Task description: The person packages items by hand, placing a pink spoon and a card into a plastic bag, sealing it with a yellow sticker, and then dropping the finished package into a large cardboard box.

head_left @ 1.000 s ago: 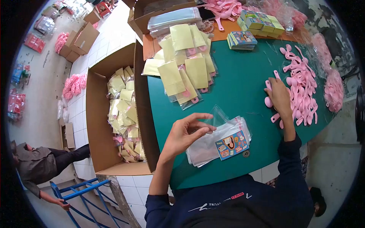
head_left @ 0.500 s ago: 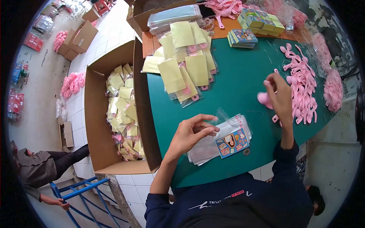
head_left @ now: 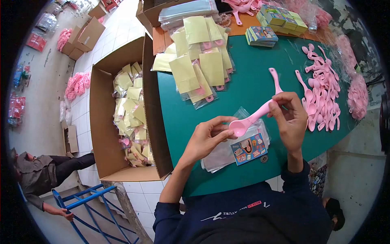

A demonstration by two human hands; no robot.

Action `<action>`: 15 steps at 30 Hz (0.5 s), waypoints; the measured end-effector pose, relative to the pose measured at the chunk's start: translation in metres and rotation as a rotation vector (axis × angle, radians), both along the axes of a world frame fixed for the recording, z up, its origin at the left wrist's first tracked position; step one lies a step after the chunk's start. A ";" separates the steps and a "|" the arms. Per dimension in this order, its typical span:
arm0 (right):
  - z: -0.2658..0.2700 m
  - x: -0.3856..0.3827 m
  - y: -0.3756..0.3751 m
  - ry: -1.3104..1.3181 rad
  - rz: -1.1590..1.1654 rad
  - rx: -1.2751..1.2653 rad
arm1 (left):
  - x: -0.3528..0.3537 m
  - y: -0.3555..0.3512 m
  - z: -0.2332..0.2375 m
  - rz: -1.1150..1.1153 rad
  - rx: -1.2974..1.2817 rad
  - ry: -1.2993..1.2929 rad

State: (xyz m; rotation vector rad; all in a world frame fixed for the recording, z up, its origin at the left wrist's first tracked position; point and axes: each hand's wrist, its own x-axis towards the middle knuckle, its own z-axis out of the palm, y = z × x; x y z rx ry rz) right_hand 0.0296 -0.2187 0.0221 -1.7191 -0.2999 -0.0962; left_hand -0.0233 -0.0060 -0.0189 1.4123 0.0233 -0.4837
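Pink plastic spoon (head_left: 256, 117) held slantwise between left hand (head_left: 206, 139) and right hand (head_left: 292, 122), above the green desk (head_left: 252, 83). Left hand: reached in from lower left, thumb and forefinger narrowed to the rim of the bowl. Right hand: raised at the wrist, thumb and fingers pinching the spoon by its handle. Second pink spoon (head_left: 274, 79) shows only its handle, poking up beyond the right hand; cannot tell whether it is gripped too.

Change from half a second ago: right hand was beside the spoon pile (head_left: 323, 97) with a blurred pink shape, left fingers empty above the clear plastic bags (head_left: 215, 157). Now right hand has come in toward the left, and the bowl sits at the left fingertips.

Below the spoon: bags in a flat stack, printed card (head_left: 248, 150) lying over them, small dark disc (head_left: 264, 159) just beside the card. Beyond the left hand, yellow-backed packets (head_left: 211, 69) overlap; farther left, carton (head_left: 157, 122) part filled with similar packets
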 end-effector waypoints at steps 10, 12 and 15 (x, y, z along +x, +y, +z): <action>-0.001 -0.007 0.001 0.039 0.241 -0.023 | 0.000 0.002 0.004 -0.172 0.148 -0.153; -0.005 -0.005 -0.003 -0.171 0.440 -0.185 | -0.004 -0.002 0.008 -0.099 0.097 -0.107; -0.004 -0.010 -0.006 -0.151 0.434 -0.104 | -0.009 -0.001 0.019 0.011 -0.034 -0.118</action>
